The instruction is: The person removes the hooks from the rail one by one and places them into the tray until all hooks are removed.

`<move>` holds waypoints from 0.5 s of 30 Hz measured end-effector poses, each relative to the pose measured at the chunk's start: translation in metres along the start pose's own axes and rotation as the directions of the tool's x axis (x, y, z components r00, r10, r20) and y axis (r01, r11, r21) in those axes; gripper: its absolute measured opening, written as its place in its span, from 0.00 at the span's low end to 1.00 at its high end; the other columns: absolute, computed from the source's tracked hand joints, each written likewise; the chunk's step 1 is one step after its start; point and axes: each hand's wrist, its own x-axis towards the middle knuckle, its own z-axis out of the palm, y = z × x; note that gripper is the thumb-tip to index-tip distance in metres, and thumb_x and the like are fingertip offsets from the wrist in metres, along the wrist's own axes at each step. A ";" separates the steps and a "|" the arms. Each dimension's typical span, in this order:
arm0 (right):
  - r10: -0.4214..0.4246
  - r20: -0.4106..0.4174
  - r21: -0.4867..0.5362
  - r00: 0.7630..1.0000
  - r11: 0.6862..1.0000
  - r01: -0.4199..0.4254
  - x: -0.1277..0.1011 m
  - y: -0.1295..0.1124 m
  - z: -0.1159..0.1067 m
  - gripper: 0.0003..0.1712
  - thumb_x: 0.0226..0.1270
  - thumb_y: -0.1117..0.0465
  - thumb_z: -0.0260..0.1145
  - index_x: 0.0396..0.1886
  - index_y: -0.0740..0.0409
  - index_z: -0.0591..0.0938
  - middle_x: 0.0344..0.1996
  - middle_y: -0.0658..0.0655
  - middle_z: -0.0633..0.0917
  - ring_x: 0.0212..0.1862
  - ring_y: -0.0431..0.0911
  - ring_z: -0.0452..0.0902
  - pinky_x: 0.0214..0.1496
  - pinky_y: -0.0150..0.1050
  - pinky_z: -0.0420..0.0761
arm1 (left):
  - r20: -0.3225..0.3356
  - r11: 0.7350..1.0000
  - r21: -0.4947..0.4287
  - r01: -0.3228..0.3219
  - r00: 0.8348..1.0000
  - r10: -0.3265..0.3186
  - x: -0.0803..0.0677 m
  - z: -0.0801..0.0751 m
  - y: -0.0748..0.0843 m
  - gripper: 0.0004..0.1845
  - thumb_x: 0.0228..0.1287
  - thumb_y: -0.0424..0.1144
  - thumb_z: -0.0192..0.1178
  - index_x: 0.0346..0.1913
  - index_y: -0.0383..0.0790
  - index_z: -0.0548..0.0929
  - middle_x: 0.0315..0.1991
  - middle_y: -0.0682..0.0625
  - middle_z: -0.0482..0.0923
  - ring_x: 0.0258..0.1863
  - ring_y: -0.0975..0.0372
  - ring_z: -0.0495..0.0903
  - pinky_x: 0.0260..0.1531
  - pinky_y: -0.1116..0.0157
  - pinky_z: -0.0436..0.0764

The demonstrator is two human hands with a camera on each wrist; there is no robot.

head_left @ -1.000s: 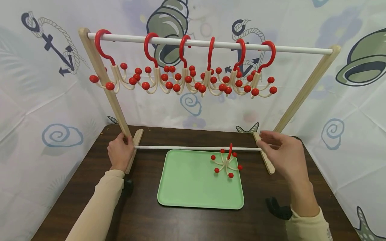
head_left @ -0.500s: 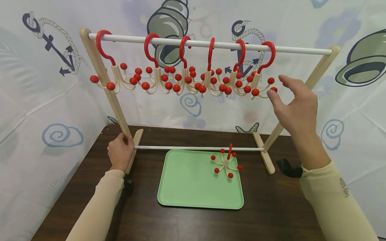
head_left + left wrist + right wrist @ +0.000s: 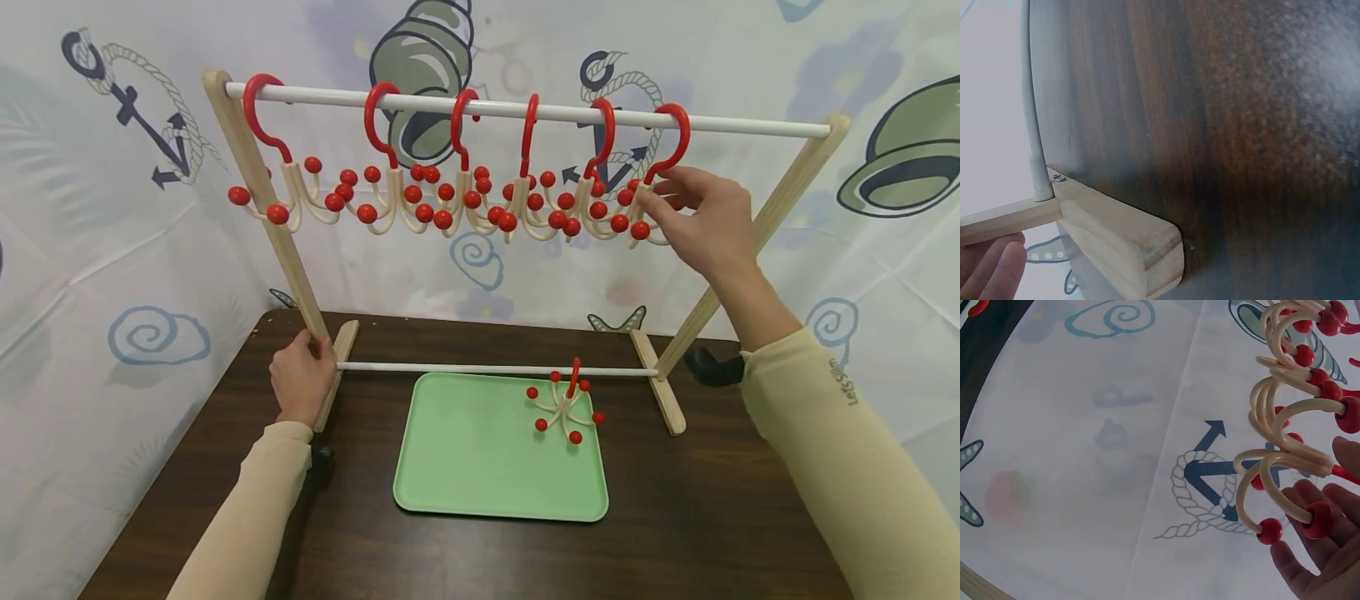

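Note:
A wooden garment rack with a white top bar (image 3: pixel 757 125) carries several multi-arm hangers, each with a red hook and curved pale arms tipped with red balls. My right hand (image 3: pixel 705 217) pinches the rightmost hanger (image 3: pixel 678 142) at its stem, just under the hook, which still loops over the bar. In the right wrist view, the thumb and fingers lie either side of that stem (image 3: pixel 1313 461). My left hand (image 3: pixel 302 379) grips the rack's left post (image 3: pixel 281 250) low down, close to its foot (image 3: pixel 1129 240). Another such hanger (image 3: pixel 564 406) lies on the green tray.
The green tray (image 3: pixel 495 467) sits on the dark wood table (image 3: pixel 480 558), in front of the rack's lower white bar (image 3: pixel 450 367). At the right stand the rack's other post (image 3: pixel 798 183) and foot (image 3: pixel 663 400). Patterned cloth (image 3: pixel 862 383) surrounds the table.
My right hand has risen from near the right foot to the top of the rack, then moved left onto the rightmost hanger. My left hand has stayed on the post.

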 end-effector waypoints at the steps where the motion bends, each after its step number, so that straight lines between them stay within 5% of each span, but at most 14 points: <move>1: 0.020 0.024 0.003 0.999 1.000 -0.020 0.001 0.000 0.001 0.31 0.66 0.40 0.63 0.64 0.50 0.79 0.51 0.56 0.85 0.52 0.51 0.81 0.44 0.38 0.77 | 0.000 1.000 0.002 0.001 1.000 -0.001 0.000 0.000 0.000 0.12 0.66 0.40 0.59 0.41 0.32 0.83 0.23 0.37 0.81 0.22 0.40 0.79 0.24 0.44 0.73; 8: 0.066 0.080 -0.023 0.995 0.998 -0.064 0.004 0.000 0.005 0.31 0.67 0.41 0.61 0.64 0.53 0.78 0.50 0.58 0.86 0.50 0.52 0.82 0.35 0.30 0.76 | 0.010 1.000 0.006 0.002 1.000 -0.002 0.000 0.001 -0.001 0.12 0.67 0.40 0.58 0.41 0.32 0.83 0.23 0.37 0.81 0.22 0.40 0.79 0.24 0.44 0.73; 15: 0.104 0.080 -0.017 0.991 0.995 -0.103 0.006 0.001 0.008 0.32 0.68 0.40 0.60 0.65 0.53 0.78 0.52 0.58 0.85 0.52 0.52 0.82 0.43 0.38 0.81 | 0.008 1.000 0.001 -0.003 1.000 0.003 -0.001 0.001 0.000 0.13 0.67 0.40 0.58 0.41 0.32 0.83 0.23 0.37 0.81 0.22 0.41 0.79 0.25 0.44 0.74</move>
